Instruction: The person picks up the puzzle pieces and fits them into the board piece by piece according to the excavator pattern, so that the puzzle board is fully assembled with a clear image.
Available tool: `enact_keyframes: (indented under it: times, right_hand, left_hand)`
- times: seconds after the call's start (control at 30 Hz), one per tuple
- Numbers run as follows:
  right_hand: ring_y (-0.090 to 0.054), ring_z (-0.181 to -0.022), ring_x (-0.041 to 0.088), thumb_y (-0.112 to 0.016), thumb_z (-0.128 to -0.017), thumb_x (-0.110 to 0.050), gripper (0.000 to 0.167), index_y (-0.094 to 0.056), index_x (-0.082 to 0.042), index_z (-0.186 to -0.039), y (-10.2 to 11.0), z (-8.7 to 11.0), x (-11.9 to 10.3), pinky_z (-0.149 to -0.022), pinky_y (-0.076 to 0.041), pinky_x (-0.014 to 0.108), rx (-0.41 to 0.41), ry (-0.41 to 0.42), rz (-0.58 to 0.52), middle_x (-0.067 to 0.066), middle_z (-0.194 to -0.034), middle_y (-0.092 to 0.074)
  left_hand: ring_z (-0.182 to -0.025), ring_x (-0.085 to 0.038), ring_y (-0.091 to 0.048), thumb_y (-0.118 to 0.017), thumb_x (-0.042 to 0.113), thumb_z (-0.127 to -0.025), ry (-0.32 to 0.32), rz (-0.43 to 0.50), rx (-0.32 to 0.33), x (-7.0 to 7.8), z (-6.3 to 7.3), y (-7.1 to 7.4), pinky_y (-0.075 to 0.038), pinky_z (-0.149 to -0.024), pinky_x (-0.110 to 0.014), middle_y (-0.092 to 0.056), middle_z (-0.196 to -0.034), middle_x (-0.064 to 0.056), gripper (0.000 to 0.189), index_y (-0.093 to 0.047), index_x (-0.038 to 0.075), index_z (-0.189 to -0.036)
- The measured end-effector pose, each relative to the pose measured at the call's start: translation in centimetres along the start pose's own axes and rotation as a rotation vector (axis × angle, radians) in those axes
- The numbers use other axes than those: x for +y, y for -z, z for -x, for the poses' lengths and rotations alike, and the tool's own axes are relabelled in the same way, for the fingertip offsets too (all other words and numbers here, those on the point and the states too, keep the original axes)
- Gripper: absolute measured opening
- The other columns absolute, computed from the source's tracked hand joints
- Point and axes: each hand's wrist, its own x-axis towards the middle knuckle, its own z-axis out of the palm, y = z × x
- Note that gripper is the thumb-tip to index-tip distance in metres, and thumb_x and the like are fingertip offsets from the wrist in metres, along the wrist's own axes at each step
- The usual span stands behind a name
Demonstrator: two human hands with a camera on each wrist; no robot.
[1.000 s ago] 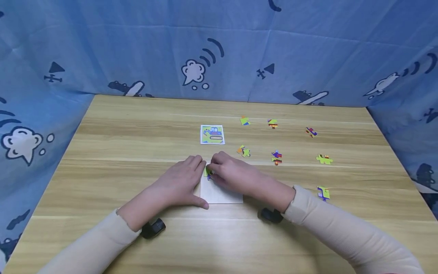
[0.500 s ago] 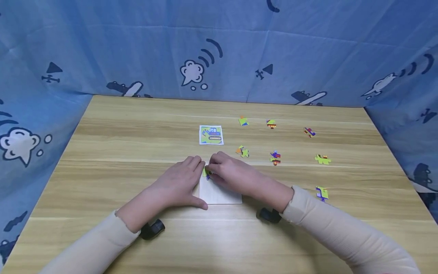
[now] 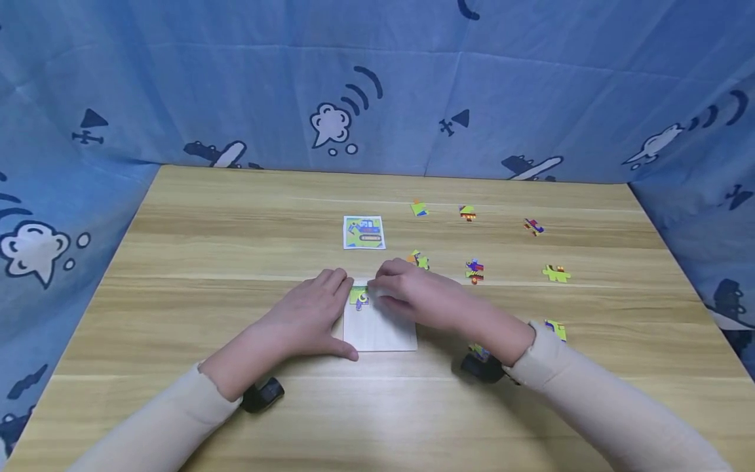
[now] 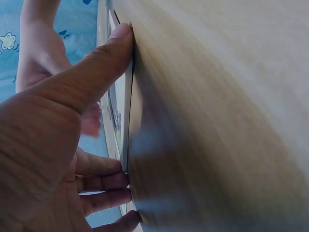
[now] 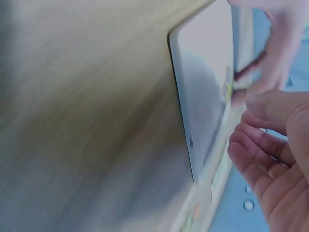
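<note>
A square white puzzle board point(image 3: 383, 335) lies on the wooden table. In its far left corner sits a green and purple jigsaw piece point(image 3: 358, 297). My left hand point(image 3: 309, 314) rests along the board's left edge, fingers extended, and in the left wrist view its thumb point(image 4: 104, 60) presses against the board's side. Just right of the placed piece hovers my right hand point(image 3: 421, 292), apart from it. In the right wrist view its loosely bent fingers point(image 5: 263, 154) show nothing between them.
Beyond the board lies a picture card point(image 3: 364, 233) of an excavator. Loose jigsaw pieces are scattered to the right, such as a green one point(image 3: 556, 273) and a purple-red one point(image 3: 474, 271). One piece point(image 3: 479, 353) is partly hidden by the right wrist camera point(image 3: 482, 368).
My right hand has let go of the corner piece and shifted right, so the piece now shows more fully. The left hand stays at the board's edge.
</note>
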Motion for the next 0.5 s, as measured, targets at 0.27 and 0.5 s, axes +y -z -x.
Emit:
enact_keyframes:
  times: [0.27, 0.5]
  right_hand:
    - [-0.067, -0.102, 0.017, -0.077, -0.095, -0.014, 0.030, -0.075, -0.004, -0.124, 0.5, 4.7, 1.4, -0.090, -0.062, 0.035, 0.071, -0.092, -0.007, 0.008, -0.114, -0.071]
    - [-0.067, -0.098, 0.012, -0.078, -0.094, -0.014, 0.028, -0.075, -0.008, -0.120, 0.3, 9.2, 2.3, -0.084, -0.061, 0.033, 0.107, -0.101, 0.046, 0.002, -0.108, -0.071]
  left_hand:
    - [-0.128, -0.032, -0.050, -0.082, 0.073, -0.073, 0.015, 0.019, -0.015, 0.1, 0.2, 0.1, -0.051, -0.109, -0.045, -0.051, -0.141, -0.016, 0.120, -0.042, -0.007, -0.152]
    - [-0.129, -0.032, -0.051, -0.082, 0.073, -0.073, 0.006, 0.011, -0.013, 0.1, 0.0, -0.1, -0.051, -0.110, -0.045, -0.050, -0.141, -0.016, 0.119, -0.043, -0.007, -0.151]
